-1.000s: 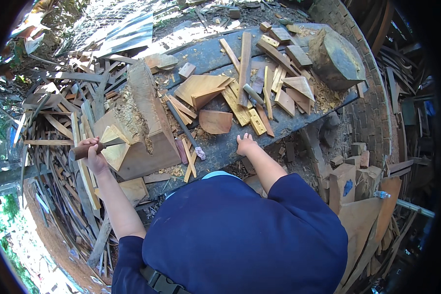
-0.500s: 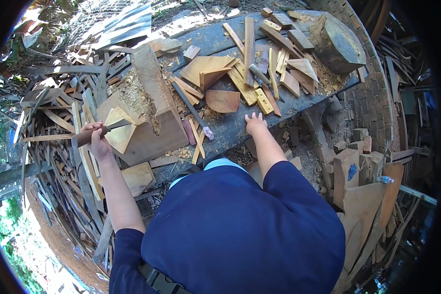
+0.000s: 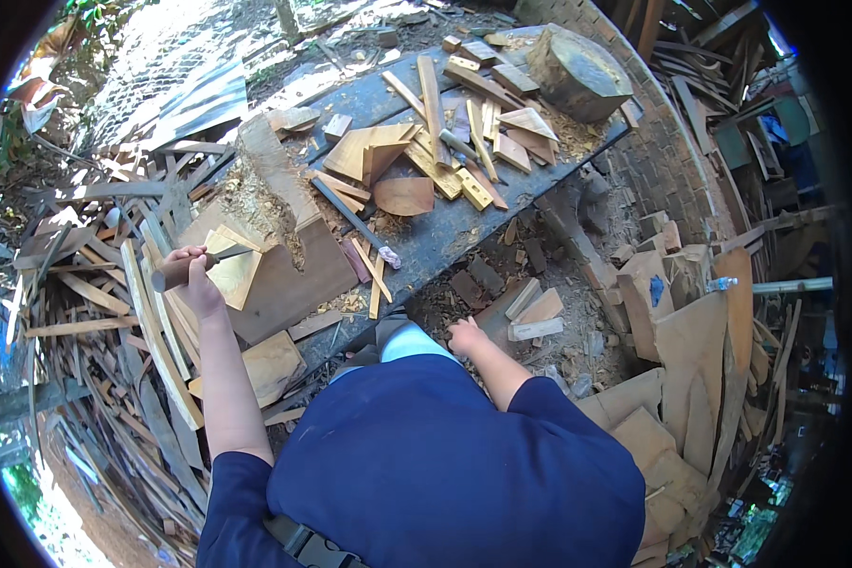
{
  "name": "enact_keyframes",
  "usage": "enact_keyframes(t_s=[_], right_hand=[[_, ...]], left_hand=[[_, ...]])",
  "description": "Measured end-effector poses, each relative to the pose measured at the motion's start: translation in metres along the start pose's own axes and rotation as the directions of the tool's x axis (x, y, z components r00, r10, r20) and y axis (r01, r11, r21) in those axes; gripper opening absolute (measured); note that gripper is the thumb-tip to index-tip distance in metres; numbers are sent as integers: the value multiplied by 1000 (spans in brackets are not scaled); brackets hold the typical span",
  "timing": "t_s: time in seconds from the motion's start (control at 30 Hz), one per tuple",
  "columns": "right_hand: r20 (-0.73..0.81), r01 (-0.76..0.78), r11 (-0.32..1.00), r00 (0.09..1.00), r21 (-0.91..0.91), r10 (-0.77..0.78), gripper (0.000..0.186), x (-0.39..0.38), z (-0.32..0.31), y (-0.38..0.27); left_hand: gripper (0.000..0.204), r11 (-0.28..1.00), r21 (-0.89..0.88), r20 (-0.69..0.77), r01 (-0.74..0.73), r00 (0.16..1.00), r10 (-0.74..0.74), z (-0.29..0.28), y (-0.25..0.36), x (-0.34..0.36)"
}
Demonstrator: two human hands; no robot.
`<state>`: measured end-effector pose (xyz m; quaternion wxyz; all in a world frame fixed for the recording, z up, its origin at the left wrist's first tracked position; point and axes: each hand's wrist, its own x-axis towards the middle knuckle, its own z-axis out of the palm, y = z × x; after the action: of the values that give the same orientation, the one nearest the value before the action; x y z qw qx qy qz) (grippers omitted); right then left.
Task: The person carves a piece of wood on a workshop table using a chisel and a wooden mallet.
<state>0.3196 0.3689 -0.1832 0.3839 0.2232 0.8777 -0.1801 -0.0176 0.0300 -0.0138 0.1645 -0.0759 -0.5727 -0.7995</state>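
Observation:
My left hand [image 3: 202,284] is closed around the thick brown wooden handle of a chisel [image 3: 229,253]. Its metal blade points right, over pale wood pieces [image 3: 239,281] lying on a big wooden block [image 3: 293,289]. My right hand [image 3: 463,336] hangs low beside my leg, off the near edge of the dark workbench [image 3: 454,232]. Its fingers are loosely apart and nothing shows in them. Closest to it are several wood offcuts [image 3: 538,328] on the ground. On the bench, a dark rod with a pale wrapped end [image 3: 357,216] lies right of the block.
Wood offcuts [image 3: 440,175], a short mallet-like grey cylinder [image 3: 458,144] and a round log stump [image 3: 580,76] occupy the bench. Scrap strips [image 3: 114,379] pile up at left. Large boards [image 3: 691,379] lean at right, near a curved brick edge [image 3: 648,114].
My right hand has drawn back from above the bench's near edge to beside my leg. The view has turned right, showing more ground. My left hand keeps the chisel.

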Motion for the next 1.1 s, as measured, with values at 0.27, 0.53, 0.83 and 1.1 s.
enact_keyframes(t_s=[0.27, 0.53, 0.83, 1.1], right_hand=[[-25, -189, 981, 981, 47, 190, 34, -26, 7, 13], [-81, -84, 983, 992, 161, 97, 44, -13, -18, -17], [-79, -80, 990, 993, 113, 89, 45, 6, -55, 2], [-177, -170, 972, 964, 165, 199, 52, 32, -108, 36]], left_hand=[[27, 999, -34, 17, 7, 1000, -7, 4, 4, -4], [27, 999, -30, 16, 13, 1000, -13, -3, 1, -7], [28, 1000, 15, 0, 20, 1000, -20, 5, 0, 0], [27, 998, 55, -42, -28, 999, 31, 12, -1, 3]])
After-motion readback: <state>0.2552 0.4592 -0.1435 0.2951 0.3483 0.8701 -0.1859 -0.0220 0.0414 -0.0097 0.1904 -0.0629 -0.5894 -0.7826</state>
